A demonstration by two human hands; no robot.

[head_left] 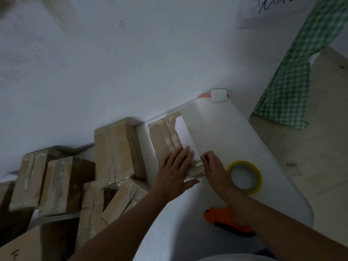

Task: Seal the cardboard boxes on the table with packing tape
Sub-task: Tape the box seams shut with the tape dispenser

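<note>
A cardboard box [165, 140] lies at the middle of the frame on a white table [222, 129], its top flaps scuffed with pale torn patches and a white label along its right side. The left hand [174, 171] lies flat on the near end of the box, fingers straight and spread, thumb reaching out along the near edge. The right hand [213, 164] sits just to the right of it at the box's near right corner, fingers curled in and pressing at the edge; whether they pinch a strip of tape there is not clear.

A tape roll [244, 177] with a yellowish rim lies flat on the table just right of the right hand, partly behind the wrist. An orange and black cutter [226, 221] lies lower right of centre, partly covered by the right forearm.

To the left of the box, a stack of boxes [116, 149] crowds the lower left of the frame, some tilted against each other. A small white block [218, 95] sits at the table's far corner against the wall. A green checked cloth [293, 72] hangs at the upper right.
</note>
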